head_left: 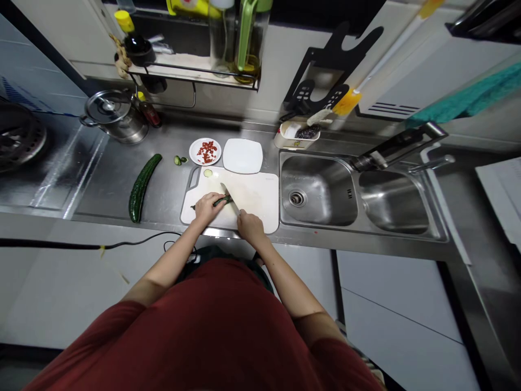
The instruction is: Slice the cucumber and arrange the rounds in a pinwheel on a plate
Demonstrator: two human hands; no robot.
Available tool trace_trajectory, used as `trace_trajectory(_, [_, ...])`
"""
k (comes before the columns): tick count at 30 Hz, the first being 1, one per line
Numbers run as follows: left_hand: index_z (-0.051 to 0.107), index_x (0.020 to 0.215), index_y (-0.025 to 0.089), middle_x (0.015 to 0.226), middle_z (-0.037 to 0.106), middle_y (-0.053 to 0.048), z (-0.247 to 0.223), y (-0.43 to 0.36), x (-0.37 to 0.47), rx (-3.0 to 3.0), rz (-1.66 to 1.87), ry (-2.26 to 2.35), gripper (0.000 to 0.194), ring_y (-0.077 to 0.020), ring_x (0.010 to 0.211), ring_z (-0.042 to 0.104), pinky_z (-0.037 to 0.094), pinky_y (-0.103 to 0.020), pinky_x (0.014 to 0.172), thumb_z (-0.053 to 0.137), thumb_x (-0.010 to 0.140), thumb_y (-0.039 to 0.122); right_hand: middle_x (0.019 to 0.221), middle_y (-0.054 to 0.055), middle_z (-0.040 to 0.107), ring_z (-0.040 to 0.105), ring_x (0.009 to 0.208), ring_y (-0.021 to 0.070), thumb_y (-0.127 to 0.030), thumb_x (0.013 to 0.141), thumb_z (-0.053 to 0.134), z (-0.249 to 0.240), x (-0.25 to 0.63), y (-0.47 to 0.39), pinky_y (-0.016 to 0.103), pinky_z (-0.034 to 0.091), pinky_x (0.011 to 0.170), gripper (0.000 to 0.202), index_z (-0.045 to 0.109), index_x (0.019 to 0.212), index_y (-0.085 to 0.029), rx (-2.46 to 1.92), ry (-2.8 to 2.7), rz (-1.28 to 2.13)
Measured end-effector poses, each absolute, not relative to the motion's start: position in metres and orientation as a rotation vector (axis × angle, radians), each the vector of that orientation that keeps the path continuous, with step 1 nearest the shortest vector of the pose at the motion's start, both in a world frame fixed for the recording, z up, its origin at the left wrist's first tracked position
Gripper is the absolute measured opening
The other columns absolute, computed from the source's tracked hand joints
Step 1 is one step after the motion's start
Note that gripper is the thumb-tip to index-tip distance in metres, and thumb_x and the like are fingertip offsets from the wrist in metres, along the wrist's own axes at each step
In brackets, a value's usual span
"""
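Note:
On the white cutting board (256,190), my left hand (207,209) presses down with curled fingers on a long thin green pepper (220,201). Its dark narrow end pokes out to the left of the hand, and its middle is hidden under the fingers. My right hand (250,225) grips the handle of a kitchen knife (232,200). The blade slants up and left across the pepper's right end, close to my left fingertips. A pale round slice (208,173) lies near the board's top left corner.
Behind the board are a plate of chopped red pieces (207,152) and a white square plate (243,156). Leftward lie small green end pieces (177,160), a whole cucumber (142,187) and a lidded steel pot (118,117). A double sink (317,187) adjoins on the right.

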State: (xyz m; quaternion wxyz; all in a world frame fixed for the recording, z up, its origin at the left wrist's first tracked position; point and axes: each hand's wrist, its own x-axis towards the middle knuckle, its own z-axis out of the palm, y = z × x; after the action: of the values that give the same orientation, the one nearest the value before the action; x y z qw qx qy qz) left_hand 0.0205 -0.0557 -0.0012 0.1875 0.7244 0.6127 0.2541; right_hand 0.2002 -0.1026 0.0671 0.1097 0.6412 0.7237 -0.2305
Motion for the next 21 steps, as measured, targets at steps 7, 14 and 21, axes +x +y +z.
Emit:
trace_trajectory(7, [0.072,0.107,0.029,0.106,0.07,-0.002,-0.003,-0.055,0.02,2.085,0.692,1.71,0.028,-0.0178,0.098,0.062,0.046,-0.029,0.083,0.054,0.091,0.043,0.099,0.015,0.069,0.067,0.093,0.025,-0.021,0.098,0.033,0.077,0.207,-0.11,0.032,0.046,0.077,0.026,0.053,0.112,-0.014,1.834,2.086,-0.754])
trace_trajectory(14, [0.071,0.108,0.03,0.107,0.07,-0.002,-0.002,-0.054,0.022,2.096,0.657,1.726,0.03,-0.0182,0.099,0.062,0.046,-0.029,0.083,0.052,0.091,0.045,0.102,0.015,0.069,0.066,0.097,0.0252,-0.02,0.097,0.034,0.087,0.212,-0.109,0.032,0.046,0.078,0.027,0.054,0.115,-0.014,1.783,2.047,-0.823])
trace_trajectory(21, [0.071,0.108,0.03,0.108,0.07,-0.003,-0.004,-0.054,0.022,2.097,0.644,1.725,0.029,-0.0189,0.1,0.061,0.047,-0.03,0.085,0.052,0.091,0.044,0.102,0.016,0.068,0.066,0.096,0.0255,-0.018,0.097,0.034,0.075,0.206,-0.102,0.032,0.047,0.078,0.026,0.055,0.113,-0.013,1.795,2.111,-0.765])
